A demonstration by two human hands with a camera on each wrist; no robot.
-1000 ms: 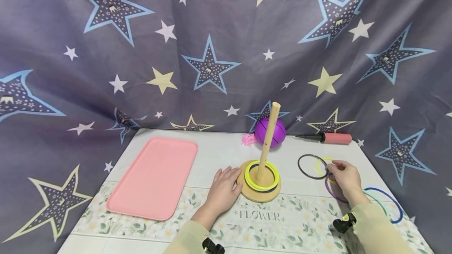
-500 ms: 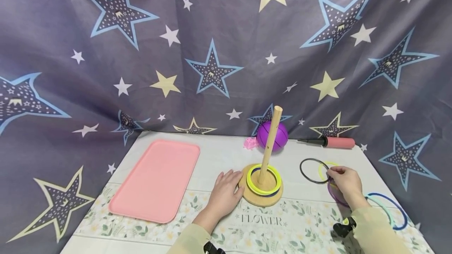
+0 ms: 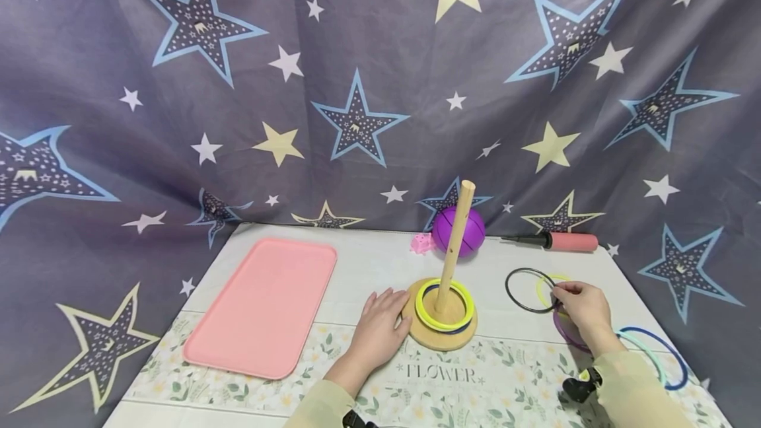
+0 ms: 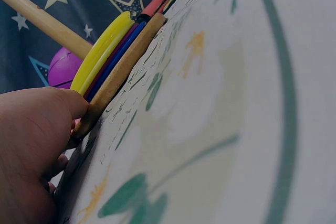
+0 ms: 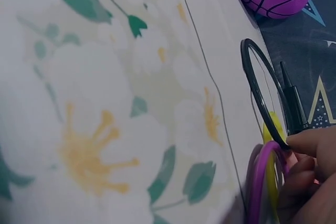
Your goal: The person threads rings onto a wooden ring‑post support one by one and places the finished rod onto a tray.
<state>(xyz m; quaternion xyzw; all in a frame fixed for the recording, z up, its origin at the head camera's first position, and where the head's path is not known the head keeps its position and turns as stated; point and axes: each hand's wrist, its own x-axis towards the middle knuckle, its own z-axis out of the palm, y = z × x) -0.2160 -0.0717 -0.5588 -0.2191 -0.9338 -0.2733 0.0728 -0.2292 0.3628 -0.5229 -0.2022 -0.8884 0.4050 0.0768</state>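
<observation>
My left hand (image 3: 378, 327) rests at the left edge of the round wooden base (image 3: 442, 341) of a ring-toss stand, fingers extended. In the left wrist view the thumb (image 4: 68, 103) lies against the base's edge. A wooden post (image 3: 456, 243) rises from it, encircled by a yellow ring (image 3: 471, 312) with a dark blue ring (image 4: 113, 59) beneath. Over on the right, my right hand (image 3: 585, 312) pinches the edge of a black ring (image 3: 516, 299) between thumb and index finger. Close under that hand are a second yellow ring (image 5: 270, 177) and a purple ring (image 5: 258, 187), both partly hidden.
A pink tray (image 3: 261, 309) lies at left. Behind the post sit a purple ball (image 3: 470, 230) and a small pink object (image 3: 422, 243). A pink-and-black hand pump (image 3: 571, 242) lies at back right. Blue (image 3: 674, 352) and mint (image 3: 654, 358) rings lie beside the right forearm.
The whole head view has shifted slightly down and right. Both hands keep nearly the same places, with the right hand still pinching the black ring.
</observation>
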